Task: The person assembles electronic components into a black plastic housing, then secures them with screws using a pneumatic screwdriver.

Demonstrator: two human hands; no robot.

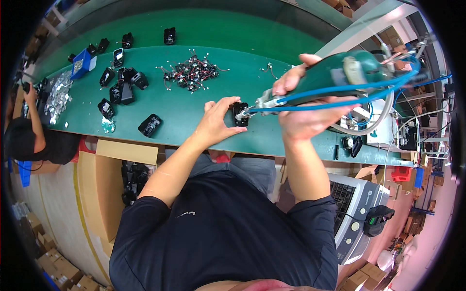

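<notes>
On the green workbench, my left hand (216,123) grips a small black plastic housing (241,120), thumb at its near end and fingers at its far end. My right hand (306,116) is wrapped round a big green handheld screwdriver (335,72) with blue air hoses. The screwdriver lies tilted, its metal nose (245,113) down at the inside of the housing. Whether the tip touches a screw is hidden. Beyond my left hand lies a pile of small parts with red and black wires (190,72).
Several black housings (127,85) are scattered on the left, near a blue bin (81,64) and a heap of clear-looking small pieces (59,97). A co-worker (34,131) sits far left. An open carton (109,189) holds black parts. A grey machine (357,213) stands at right.
</notes>
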